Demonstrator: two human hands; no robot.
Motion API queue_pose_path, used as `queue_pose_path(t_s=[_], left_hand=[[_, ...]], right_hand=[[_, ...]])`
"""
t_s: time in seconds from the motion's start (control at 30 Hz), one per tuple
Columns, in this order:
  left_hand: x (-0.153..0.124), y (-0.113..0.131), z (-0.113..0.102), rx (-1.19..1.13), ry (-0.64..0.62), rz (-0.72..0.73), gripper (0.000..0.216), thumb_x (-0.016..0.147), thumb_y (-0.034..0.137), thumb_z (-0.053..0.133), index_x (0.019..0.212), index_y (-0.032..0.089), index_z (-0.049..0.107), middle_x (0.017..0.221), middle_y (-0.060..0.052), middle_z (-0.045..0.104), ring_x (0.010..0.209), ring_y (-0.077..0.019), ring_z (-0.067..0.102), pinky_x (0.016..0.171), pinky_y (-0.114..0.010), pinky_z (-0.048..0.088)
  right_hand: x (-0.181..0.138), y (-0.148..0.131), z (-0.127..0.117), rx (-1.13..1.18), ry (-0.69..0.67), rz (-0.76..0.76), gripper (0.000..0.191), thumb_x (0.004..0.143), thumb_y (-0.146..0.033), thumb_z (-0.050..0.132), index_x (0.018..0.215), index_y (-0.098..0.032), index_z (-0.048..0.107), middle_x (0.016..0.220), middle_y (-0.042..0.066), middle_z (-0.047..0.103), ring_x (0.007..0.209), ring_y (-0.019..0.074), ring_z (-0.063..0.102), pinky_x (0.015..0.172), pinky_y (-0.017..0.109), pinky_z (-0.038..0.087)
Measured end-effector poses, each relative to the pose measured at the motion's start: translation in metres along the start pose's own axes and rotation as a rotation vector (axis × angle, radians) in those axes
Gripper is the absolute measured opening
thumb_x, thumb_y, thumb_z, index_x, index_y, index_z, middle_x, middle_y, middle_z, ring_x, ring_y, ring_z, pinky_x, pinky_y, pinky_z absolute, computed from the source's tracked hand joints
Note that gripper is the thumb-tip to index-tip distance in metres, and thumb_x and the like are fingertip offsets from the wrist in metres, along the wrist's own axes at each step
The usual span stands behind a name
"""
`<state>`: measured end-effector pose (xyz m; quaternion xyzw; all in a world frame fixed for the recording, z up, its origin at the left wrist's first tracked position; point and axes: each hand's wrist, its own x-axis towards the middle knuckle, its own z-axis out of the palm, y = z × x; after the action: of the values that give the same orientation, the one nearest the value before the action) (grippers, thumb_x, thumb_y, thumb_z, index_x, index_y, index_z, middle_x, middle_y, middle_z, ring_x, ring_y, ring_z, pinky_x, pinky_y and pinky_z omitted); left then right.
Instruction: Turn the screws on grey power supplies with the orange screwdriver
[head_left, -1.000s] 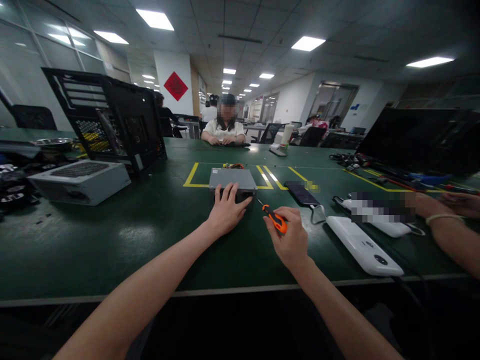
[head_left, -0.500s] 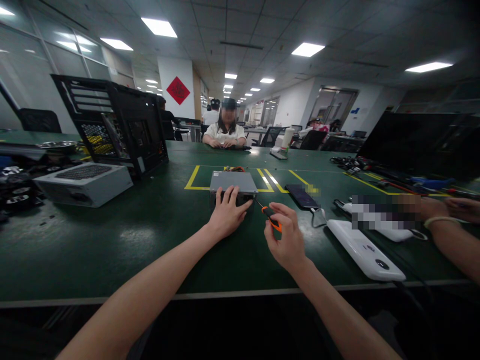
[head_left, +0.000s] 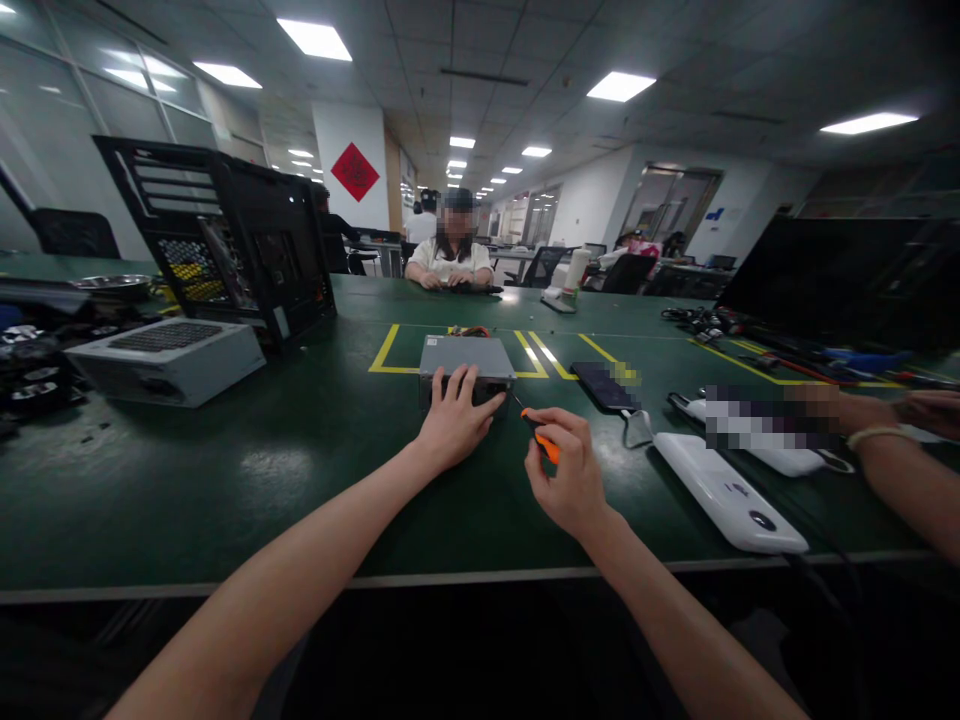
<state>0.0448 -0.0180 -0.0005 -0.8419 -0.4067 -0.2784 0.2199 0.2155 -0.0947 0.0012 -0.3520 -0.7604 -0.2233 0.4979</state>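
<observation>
A grey metal computer power supply [head_left: 469, 355] stands on the green table in front of me, with coloured wires at its far side. My left hand [head_left: 456, 420] holds it at the near face, fingertips over the top edge and thumb toward the right corner. Much of that face is hidden behind the hand. In my right hand [head_left: 568, 465] is a screwdriver [head_left: 541, 437] with an orange and black handle, gripped between thumb and fingers. Its thin shaft points up and left to the right end of the near face; I cannot tell what the tip touches.
To the left stand a black computer case [head_left: 225, 240] and a second power supply [head_left: 169, 360]. A phone [head_left: 602, 387] and a white power bank [head_left: 727, 492] lie on the right. A co-worker's hands are at the far right; another person [head_left: 450, 260] sits opposite.
The view has shifted slightly. My right hand and the screwdriver have turned a little; my left hand stays on the power supply.
</observation>
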Motion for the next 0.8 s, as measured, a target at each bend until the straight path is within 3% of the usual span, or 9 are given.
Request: queue_pose_path(t_s=[0.13, 0.3, 0.47, 0.63, 0.8], left_hand=[[0.0004, 0.0004, -0.0005, 0.010, -0.008, 0.000, 0.041, 0.084, 0.031, 0.052, 0.125, 0.034, 0.051, 0.137, -0.013, 0.035, 0.129, -0.0340, 0.028, 0.104, -0.060, 0.017], [0.0008, 0.0013, -0.0022, 0.001, -0.011, -0.010, 0.041, 0.085, 0.030, 0.051, 0.126, 0.035, 0.050, 0.139, -0.013, 0.034, 0.130, -0.0333, 0.027, 0.105, -0.060, 0.016], [0.0011, 0.0016, -0.0031, -0.023, -0.032, -0.020, 0.041, 0.084, 0.029, 0.052, 0.125, 0.036, 0.051, 0.139, -0.011, 0.035, 0.131, -0.0325, 0.026, 0.105, -0.060, 0.014], [0.0008, 0.0017, -0.0028, -0.021, -0.025, -0.020, 0.042, 0.085, 0.029, 0.051, 0.127, 0.036, 0.050, 0.139, -0.011, 0.035, 0.131, -0.0323, 0.025, 0.105, -0.060, 0.015], [0.0006, 0.0019, -0.0024, -0.016, -0.026, -0.009, 0.042, 0.085, 0.028, 0.051, 0.127, 0.035, 0.050, 0.139, -0.012, 0.035, 0.131, -0.0331, 0.025, 0.105, -0.061, 0.015]], right_hand=[[-0.0008, 0.0000, 0.0004, -0.034, 0.011, 0.025, 0.022, 0.080, -0.012, 0.055, 0.098, -0.022, 0.046, 0.101, 0.009, 0.054, 0.096, 0.0208, 0.055, 0.078, 0.039, 0.052], [-0.0013, -0.0022, 0.0015, 0.051, -0.052, -0.022, 0.029, 0.080, -0.008, 0.051, 0.105, -0.020, 0.043, 0.112, 0.013, 0.050, 0.106, 0.0217, 0.053, 0.082, 0.039, 0.052], [-0.0001, -0.0028, -0.0005, -0.004, 0.011, 0.045, 0.021, 0.081, -0.014, 0.054, 0.099, -0.022, 0.046, 0.099, 0.008, 0.053, 0.094, 0.0205, 0.055, 0.076, 0.039, 0.052], [0.0007, -0.0025, -0.0007, 0.000, 0.048, 0.047, 0.029, 0.081, -0.008, 0.051, 0.105, -0.021, 0.042, 0.111, 0.012, 0.050, 0.105, 0.0221, 0.052, 0.084, 0.043, 0.050], [0.0007, -0.0029, 0.0002, 0.027, -0.002, 0.019, 0.026, 0.083, -0.009, 0.050, 0.104, -0.022, 0.044, 0.105, 0.008, 0.052, 0.099, 0.0190, 0.055, 0.080, 0.038, 0.053]])
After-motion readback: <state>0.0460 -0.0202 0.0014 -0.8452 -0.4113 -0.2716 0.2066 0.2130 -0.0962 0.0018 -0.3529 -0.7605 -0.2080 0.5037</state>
